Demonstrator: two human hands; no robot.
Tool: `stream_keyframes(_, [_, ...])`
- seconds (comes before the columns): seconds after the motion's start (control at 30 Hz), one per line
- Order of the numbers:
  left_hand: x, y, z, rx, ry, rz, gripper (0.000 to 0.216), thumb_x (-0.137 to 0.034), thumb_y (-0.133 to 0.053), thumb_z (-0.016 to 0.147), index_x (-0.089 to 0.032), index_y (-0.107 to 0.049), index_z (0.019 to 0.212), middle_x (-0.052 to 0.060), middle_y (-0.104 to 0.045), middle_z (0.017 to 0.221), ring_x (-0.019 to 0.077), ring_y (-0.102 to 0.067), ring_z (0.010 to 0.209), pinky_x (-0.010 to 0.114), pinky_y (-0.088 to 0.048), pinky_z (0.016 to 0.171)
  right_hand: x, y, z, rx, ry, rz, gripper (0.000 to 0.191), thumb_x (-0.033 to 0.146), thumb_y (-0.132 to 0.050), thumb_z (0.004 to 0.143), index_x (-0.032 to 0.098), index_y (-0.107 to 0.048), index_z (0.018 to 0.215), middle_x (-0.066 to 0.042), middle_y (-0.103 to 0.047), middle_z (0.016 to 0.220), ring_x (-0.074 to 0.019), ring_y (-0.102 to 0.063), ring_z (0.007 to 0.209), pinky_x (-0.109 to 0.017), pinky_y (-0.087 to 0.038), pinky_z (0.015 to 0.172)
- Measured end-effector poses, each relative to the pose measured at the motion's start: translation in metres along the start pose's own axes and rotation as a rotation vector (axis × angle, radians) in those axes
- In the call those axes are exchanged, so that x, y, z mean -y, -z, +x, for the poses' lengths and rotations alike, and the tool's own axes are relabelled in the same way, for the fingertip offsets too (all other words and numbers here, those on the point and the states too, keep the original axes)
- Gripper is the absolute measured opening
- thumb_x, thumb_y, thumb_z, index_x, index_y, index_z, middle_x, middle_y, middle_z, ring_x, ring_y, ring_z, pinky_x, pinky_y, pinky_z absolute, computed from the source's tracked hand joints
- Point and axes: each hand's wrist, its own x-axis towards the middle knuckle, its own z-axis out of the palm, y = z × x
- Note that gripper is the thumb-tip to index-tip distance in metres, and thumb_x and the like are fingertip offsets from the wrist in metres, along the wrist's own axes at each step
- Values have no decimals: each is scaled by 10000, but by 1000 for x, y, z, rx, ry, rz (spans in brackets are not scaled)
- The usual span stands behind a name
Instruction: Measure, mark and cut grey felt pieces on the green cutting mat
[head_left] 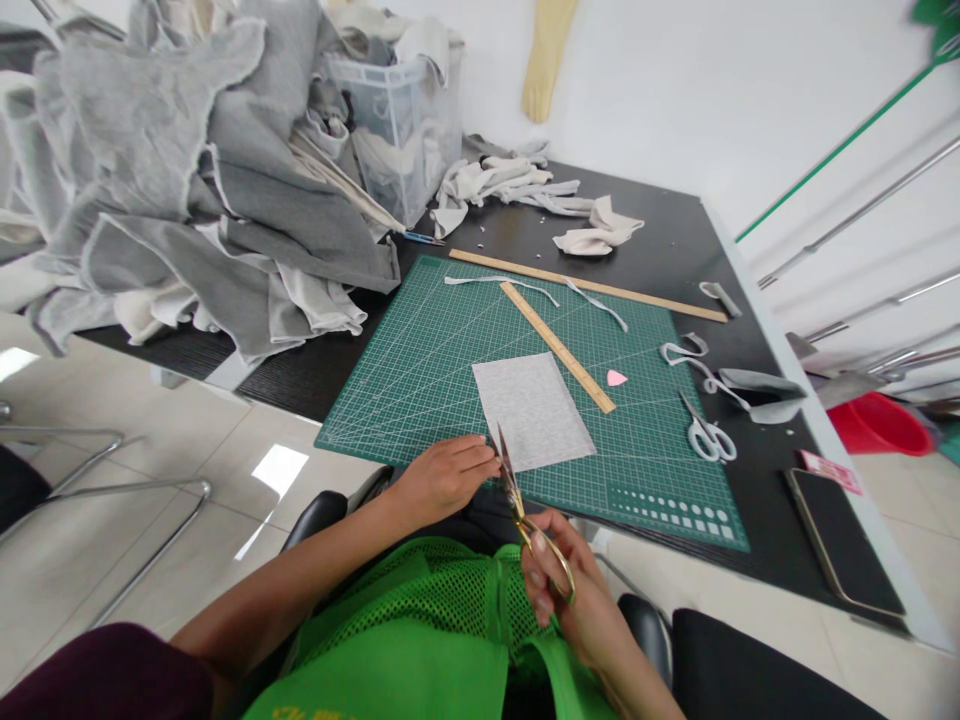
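Note:
My right hand (559,570) is closed round the gold handles of a pair of scissors (516,490). Their blades point away from me and lie at the near left edge of a grey fabric square (532,410). At that same edge, the fingers of my left hand (450,478) are pressed together on the fabric, close beside the blades. The square lies on a green cutting mat (405,370). Just beyond it, a short wooden ruler (559,348) lies slanted, with a pink piece of tailor's chalk (616,378) to its right.
A long wooden ruler (637,294) crosses the mat's far edge, near thin fabric strips (600,305). White-handled scissors (709,438) and a phone (844,540) lie at the right. Heaped grey fabric (165,130) and a clear plastic bin (405,130) stand at the back left.

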Motion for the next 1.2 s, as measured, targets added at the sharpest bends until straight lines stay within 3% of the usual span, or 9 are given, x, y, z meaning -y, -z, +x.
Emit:
stream_keyframes(0.6, [0,-1,-1,-17,-16,-14,225,-127,-506,977,-135,-646,1153,64,-705,1071,169,-651,1067,373,-515,1084,0,0,-3,8,16,-46,265,471,-617,959,230,-531,1029,91,-457,631,-26,-326,398,-145,-294,367])
stream_keyframes(0.77, [-3,2,5,-105,80,-117,117,-205,-596,947,-158,-680,1012,59,-700,985,176,-646,979,371,-558,974,0,0,-4,10,9,-59,272,472,-607,964,228,-527,1055,94,-442,631,-31,-327,415,-148,-300,381])
stream_keyframes(0.87, [-6,5,10,-152,150,-191,153,-226,-633,931,-165,-683,1062,65,-692,1000,172,-631,957,333,-566,877,1,-1,-3,21,9,-69,281,476,-612,960,229,-521,1058,97,-439,630,-35,-329,417,-152,-303,382])
stream_keyframes(1.2, [-5,1,9,-112,128,-142,162,-143,-551,946,-202,-699,973,27,-711,954,165,-620,897,331,-505,839,7,-7,-5,27,12,-187,287,495,-595,964,226,-506,1010,106,-443,598,-43,-362,415,-164,-322,404])
